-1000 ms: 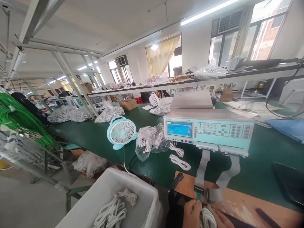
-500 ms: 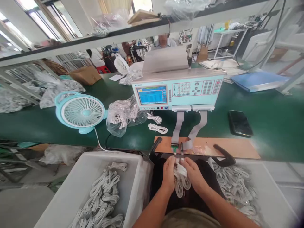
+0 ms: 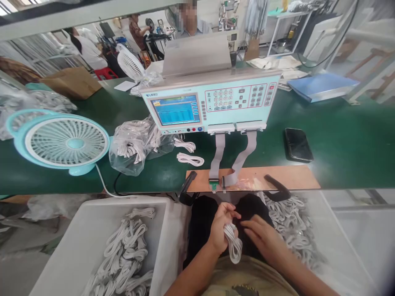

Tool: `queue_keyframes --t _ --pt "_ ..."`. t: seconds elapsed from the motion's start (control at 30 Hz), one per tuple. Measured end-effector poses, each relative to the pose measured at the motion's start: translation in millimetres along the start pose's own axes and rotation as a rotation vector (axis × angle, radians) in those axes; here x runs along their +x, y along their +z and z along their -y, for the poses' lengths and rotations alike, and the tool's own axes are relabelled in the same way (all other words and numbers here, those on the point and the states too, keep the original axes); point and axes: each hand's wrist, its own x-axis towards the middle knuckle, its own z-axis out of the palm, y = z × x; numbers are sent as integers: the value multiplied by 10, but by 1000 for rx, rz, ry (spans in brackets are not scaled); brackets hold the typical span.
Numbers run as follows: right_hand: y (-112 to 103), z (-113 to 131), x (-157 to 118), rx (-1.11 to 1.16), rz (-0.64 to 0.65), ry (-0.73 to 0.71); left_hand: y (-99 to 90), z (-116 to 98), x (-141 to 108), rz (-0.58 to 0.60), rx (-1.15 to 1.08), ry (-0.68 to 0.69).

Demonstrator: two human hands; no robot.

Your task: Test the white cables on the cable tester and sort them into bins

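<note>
1. The light-blue fan [image 3: 74, 142] stands on the green tabletop [image 3: 345, 148]; behind it, bagged goods run out of view at the left edge.
2. Below, a white bin [image 3: 168, 230] holds a heap of white cable bundles [image 3: 126, 255]; its near end is cut off by the lower edge, and single bundles blur together.
3. A clear plastic bag [image 3: 131, 148] lies beside the fan, its creased film masking part of the white cables inside.
4. Two loose cable coils [image 3: 190, 159] lie next to it, in front of the tester [image 3: 240, 98], whose screen text is too small to read; it hides much of a person [image 3: 193, 24] behind.
5. Grey ribbon cables [image 3: 219, 152] drop from the tester to a wooden board [image 3: 290, 176]; the small connectors at their ends are hard to make out.
6. The left hand [image 3: 222, 230] is closed around a coiled white cable [image 3: 234, 246] above the lap; its fingers cover the upper part, so the plug ends cannot be seen.
7. The right hand [image 3: 262, 236] is near the coil, fingers loosely extended and holding nothing visible; its palm is hidden.
8. Behind the right forearm, a second bin [image 3: 330, 226] of bundles is partly covered.
9. A dark-screened phone [image 3: 298, 144] lies beyond.
</note>
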Motion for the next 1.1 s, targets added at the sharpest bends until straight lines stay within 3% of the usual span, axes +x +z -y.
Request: queue_keyframes --t 0.1,0.17,0.3,0.47,0.57,0.67,0.8,0.93,1.1 --pt "188 280 197 188 -18 -117 66 35 -29 5 88 -21" --pt "222 336 265 281 -13 -148 74 26 -73 -16 186 46" --pt "214 329 348 348 -71 -97 54 -41 -183 -59 417 216" --pt "263 384 564 439 -168 -11 32 -214 -207 -190 656 288" --pt "300 395 707 445 -248 -2 -8 -349 -118 -248 660 309" --pt "319 363 815 468 -307 36 -68 -433 -4 -220 641 245" --pt "330 314 891 594 -287 109 -138 -416 97 -246 448 144" --pt "335 312 897 675 -273 106 -176 -359 116 -251 290 143" --pt "328 343 898 710 -267 112 -235 -416 97 -215 424 191"
